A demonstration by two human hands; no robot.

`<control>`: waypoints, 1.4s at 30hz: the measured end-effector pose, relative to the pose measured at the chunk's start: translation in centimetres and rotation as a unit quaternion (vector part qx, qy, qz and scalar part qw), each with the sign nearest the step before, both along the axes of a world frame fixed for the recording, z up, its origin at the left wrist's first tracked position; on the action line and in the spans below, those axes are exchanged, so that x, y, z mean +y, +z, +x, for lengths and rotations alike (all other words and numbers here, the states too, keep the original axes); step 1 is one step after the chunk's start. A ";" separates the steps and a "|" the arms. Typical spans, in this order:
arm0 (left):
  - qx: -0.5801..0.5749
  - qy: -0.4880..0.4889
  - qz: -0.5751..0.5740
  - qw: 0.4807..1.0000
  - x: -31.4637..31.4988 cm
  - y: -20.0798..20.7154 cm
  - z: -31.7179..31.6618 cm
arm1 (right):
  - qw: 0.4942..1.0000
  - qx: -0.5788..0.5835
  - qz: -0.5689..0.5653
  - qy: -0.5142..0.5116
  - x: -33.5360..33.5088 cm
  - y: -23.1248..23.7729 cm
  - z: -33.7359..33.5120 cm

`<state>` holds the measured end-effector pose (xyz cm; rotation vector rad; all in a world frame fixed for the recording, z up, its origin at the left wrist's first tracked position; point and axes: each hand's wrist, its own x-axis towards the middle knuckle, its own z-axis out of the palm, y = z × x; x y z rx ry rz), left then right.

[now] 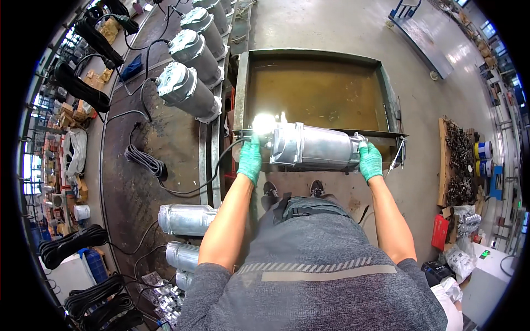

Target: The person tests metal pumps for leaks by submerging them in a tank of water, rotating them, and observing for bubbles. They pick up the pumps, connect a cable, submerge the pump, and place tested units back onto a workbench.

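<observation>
A silvery cylindrical pump motor (317, 146) lies on its side in front of me, at the near edge of a water-filled metal tank (380, 83). My left hand (250, 160), in a green glove, grips its left end, where a black cable (221, 160) runs off to the left. A bright glare hides part of that end and the fingertips. My right hand (371, 161), also gloved in green, is closed on the fitting at the motor's right end. The motor is held level between both hands, above the near rim.
Several similar motors (185, 91) stand upright along the workbench (171, 132) at left; others (187, 219) lie nearer. Coiled black cables (144, 160) are on and beside the bench. At right are a board of small metal parts (461, 160), a red box (440, 231) and a blue cart (422, 44).
</observation>
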<state>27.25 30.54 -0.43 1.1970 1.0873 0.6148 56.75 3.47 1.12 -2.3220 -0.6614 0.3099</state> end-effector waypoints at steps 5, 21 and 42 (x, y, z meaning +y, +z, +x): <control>0.150 -0.029 -0.046 0.987 -1.0 -4.0 0.9 | 0.998 -0.010 -0.067 0.009 -0.2 -0.5 0.6; 0.171 -0.166 0.233 0.943 -4.1 1.7 0.9 | 0.902 0.383 0.179 -0.092 -2.5 2.0 1.7; 0.201 -0.251 0.235 0.917 -4.7 3.7 2.8 | 0.941 0.035 -0.261 -0.212 -13.4 -4.1 14.3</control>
